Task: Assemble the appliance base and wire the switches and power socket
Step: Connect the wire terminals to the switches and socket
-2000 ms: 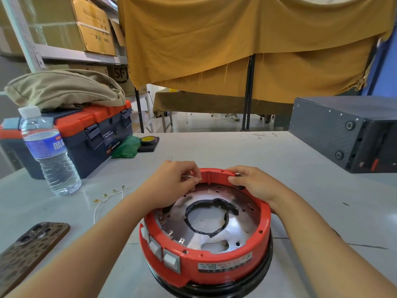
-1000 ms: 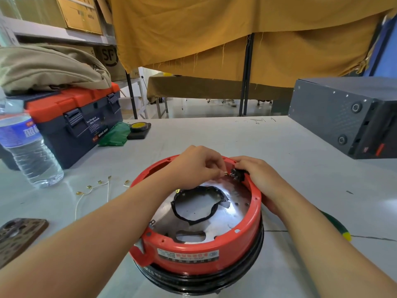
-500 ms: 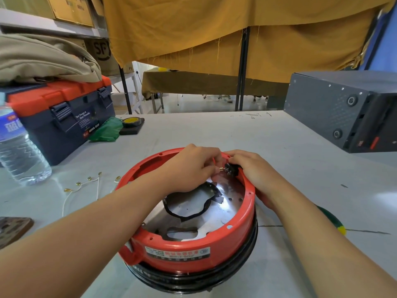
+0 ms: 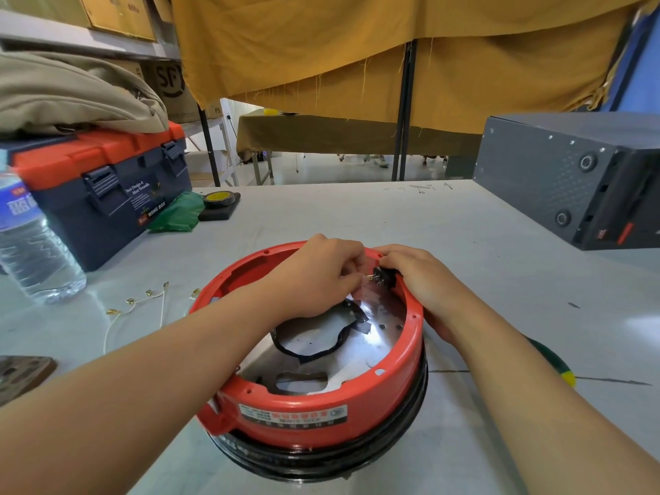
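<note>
Both forearms reaching in over one red base [image 4: 314,405], left hand [image 4: 321,276] pinching one brass terminal [image 4: 371,277], right hand [image 4: 418,276] curled around the one black socket [image 4: 384,276] just beside it.

We cannot make out the label [image 4: 293,413] text; the water bottle [image 4: 32,237] and phone [image 4: 19,373] are cropped at left.
</note>
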